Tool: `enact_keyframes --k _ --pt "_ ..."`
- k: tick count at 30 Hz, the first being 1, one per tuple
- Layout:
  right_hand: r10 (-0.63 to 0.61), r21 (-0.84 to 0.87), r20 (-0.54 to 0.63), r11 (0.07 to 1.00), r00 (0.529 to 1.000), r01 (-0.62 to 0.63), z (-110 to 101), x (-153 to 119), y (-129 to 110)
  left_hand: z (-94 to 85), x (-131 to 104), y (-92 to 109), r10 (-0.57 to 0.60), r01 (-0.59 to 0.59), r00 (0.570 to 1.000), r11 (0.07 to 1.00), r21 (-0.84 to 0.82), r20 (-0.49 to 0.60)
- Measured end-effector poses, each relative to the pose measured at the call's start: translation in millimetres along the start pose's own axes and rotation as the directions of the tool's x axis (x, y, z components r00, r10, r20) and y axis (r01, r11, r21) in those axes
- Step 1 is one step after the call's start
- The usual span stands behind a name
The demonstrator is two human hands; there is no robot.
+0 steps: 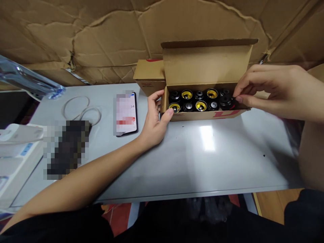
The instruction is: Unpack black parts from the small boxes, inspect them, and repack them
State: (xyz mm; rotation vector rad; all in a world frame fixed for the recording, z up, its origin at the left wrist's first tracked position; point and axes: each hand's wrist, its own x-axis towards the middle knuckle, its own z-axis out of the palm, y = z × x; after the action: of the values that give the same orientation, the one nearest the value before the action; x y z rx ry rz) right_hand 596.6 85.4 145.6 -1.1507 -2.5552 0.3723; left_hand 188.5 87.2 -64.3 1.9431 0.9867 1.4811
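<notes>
A long cardboard box lies on the grey table with its lid flap raised at the back. Two rows of black lamp holders fill it; some show a yellow threaded inside, like one lamp holder, and others show their black ends. My left hand grips the box's left end, thumb over the front rim and fingers behind. At the right end, my right hand has its thumb and fingertips pinched at the side of a black lamp holder, which sits higher than its neighbours. The fingers partly hide the box's right corner.
Behind the box's left end stands another cardboard box. Left of my hand lies a lit phone; farther left are a blurred-out dark object, a white cable, a clear plastic bottle and a white box. Cardboard lines the back.
</notes>
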Motion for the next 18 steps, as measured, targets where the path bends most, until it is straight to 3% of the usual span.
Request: enact_keyframes --k 7,18 --pt "0.038 -0.086 0.062 0.996 0.997 -0.032 16.6 3.5 6.2 0.8 0.6 1.5 -0.034 0.034 0.999 0.999 -0.002 0.001" --pt "0.143 -0.292 0.106 0.951 0.984 -0.107 20.0 1.8 6.4 1.3 1.2 3.5 -0.057 0.057 0.998 0.998 -0.004 0.002"
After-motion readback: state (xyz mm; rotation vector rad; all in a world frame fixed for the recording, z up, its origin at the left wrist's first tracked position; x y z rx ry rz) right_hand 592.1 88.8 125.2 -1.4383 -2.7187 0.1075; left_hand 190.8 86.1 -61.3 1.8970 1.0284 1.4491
